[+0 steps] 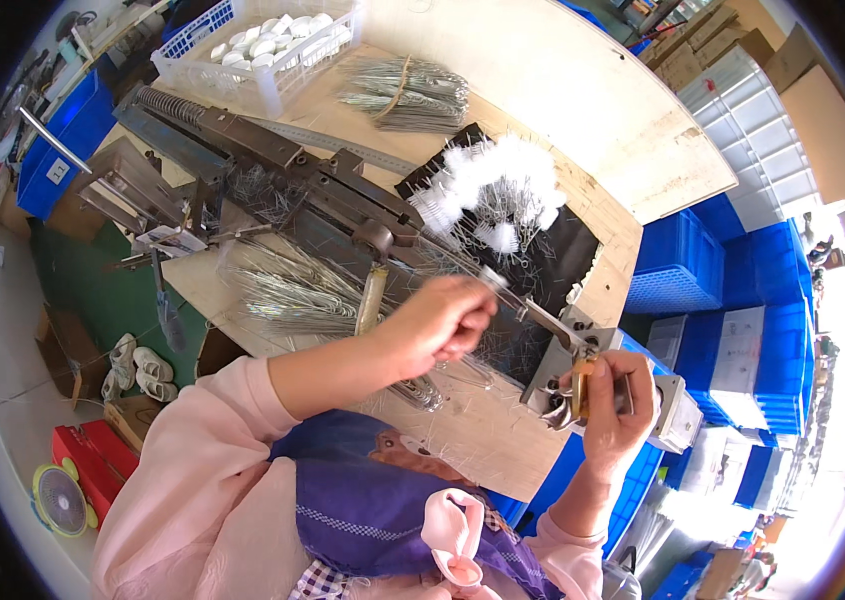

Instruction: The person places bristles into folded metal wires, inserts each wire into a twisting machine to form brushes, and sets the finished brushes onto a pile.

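Note:
My left hand (448,318) is closed with its fingers curled, beside the long metal rail of a bench machine (343,190). Whatever it may hold is hidden behind the fingers. Just above its knuckles, a small white bristle piece (492,279) sits in line with a thin metal rod (543,318). At the machine's right end my right hand (620,408) pinches a brass-coloured part (580,388) between thumb and fingers. Beyond the rail, a heap of small white wire-stemmed brushes (503,185) lies on a black sheet (568,250).
Bent wire bundles (293,290) lie on the wooden table (513,455) left of my left hand; another tied bundle (408,90) is at the back. A plastic basket (278,85) holds white discs. A wooden board (583,90) borders the far side. Blue crates (678,255) stand at right.

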Tool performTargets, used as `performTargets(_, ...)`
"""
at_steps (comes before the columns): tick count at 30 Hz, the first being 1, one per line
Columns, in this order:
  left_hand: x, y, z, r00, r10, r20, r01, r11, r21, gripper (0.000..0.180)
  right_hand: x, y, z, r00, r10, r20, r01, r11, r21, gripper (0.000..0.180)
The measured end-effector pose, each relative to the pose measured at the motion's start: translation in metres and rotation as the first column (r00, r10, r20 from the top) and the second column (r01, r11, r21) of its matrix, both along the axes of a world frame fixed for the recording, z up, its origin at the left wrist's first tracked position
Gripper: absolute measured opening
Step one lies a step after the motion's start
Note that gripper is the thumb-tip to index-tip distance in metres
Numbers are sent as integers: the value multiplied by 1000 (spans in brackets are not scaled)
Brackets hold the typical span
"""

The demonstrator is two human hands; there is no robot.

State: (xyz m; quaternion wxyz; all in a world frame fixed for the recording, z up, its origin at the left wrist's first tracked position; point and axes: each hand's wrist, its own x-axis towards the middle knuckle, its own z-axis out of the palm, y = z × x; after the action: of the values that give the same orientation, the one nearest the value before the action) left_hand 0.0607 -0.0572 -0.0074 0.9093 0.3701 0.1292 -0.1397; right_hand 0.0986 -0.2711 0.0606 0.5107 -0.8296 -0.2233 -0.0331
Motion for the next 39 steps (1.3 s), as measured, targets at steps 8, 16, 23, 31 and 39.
performTargets(8, -13, 12, 1, 954, 283, 95, -297, 935, 193, 25, 40, 88, 11, 909, 252, 332, -115, 917, -382, 21)
performTargets(16, -16, 6, 9, 958, 286, 33, -288, 950, 119, 26, 67, 105, -4, 789, 479, -385, -567, 809, -155, 25)
performTargets(23, -9, 5, -2, 977, 189, 99, -193, 981, 26, 48, 87, 110, 8, 604, 423, -676, -553, 833, 27, 25)
performTargets(31, -6, 16, 16, 979, 203, -25, -179, 790, -587, 83, 76, 87, 38, 972, 226, 67, -127, 742, -658, 33)
performTargets(39, -13, 15, -8, 931, 299, 210, -29, 632, -774, 70, 44, 119, 7, 905, 389, 173, -341, 905, -252, 23)
